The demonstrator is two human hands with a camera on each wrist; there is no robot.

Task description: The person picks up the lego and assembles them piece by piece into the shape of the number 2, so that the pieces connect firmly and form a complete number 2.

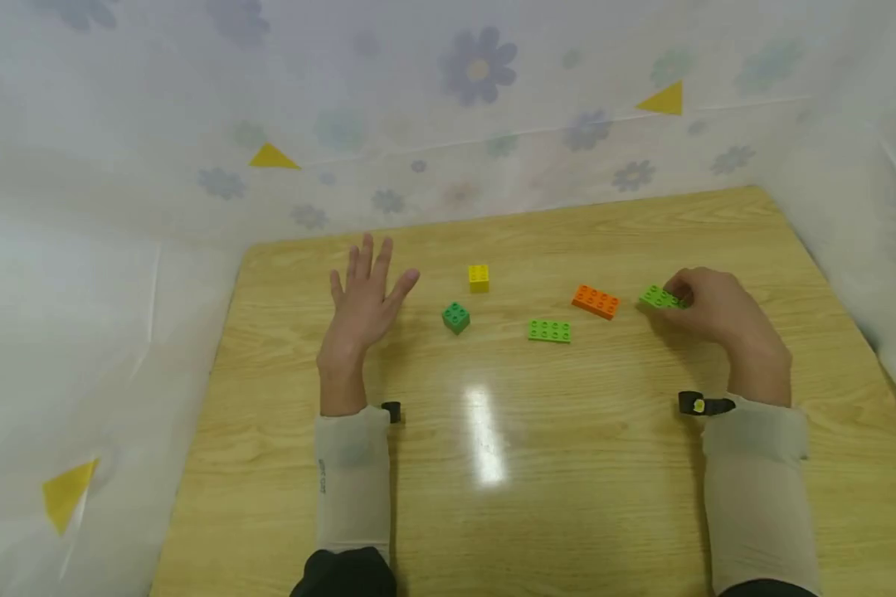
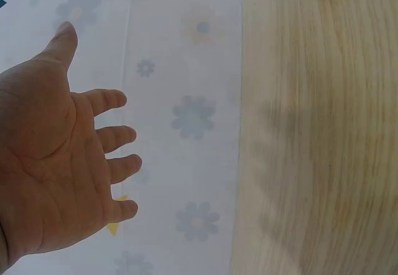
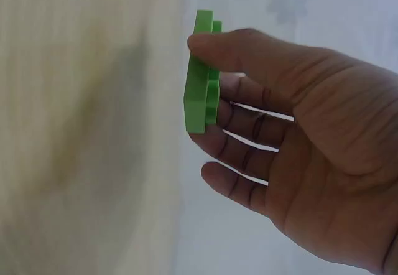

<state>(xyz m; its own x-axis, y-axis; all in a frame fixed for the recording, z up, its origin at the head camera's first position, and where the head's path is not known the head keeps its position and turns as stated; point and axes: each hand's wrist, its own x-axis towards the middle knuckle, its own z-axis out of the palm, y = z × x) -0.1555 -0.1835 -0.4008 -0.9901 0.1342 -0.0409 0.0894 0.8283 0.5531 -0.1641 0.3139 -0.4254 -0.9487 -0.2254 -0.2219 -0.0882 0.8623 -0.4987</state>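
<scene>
right hand (image 1: 705, 303) pinches light green brick (image 1: 659, 298) just right of orange brick (image 1: 596, 301), seemingly lifted; left hand (image 1: 364, 297) splayed, holding nothing

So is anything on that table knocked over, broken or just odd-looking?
Nothing stands out. The yellow brick, dark green brick, light green brick and orange brick lie studs-up and apart on the wooden table. The right hand pinches another light green brick; the left hand is spread open, holding nothing.

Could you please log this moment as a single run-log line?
left hand: open, above wooden table | right hand: grip on light green plastic building brick | orange plastic brick: untouched
</scene>
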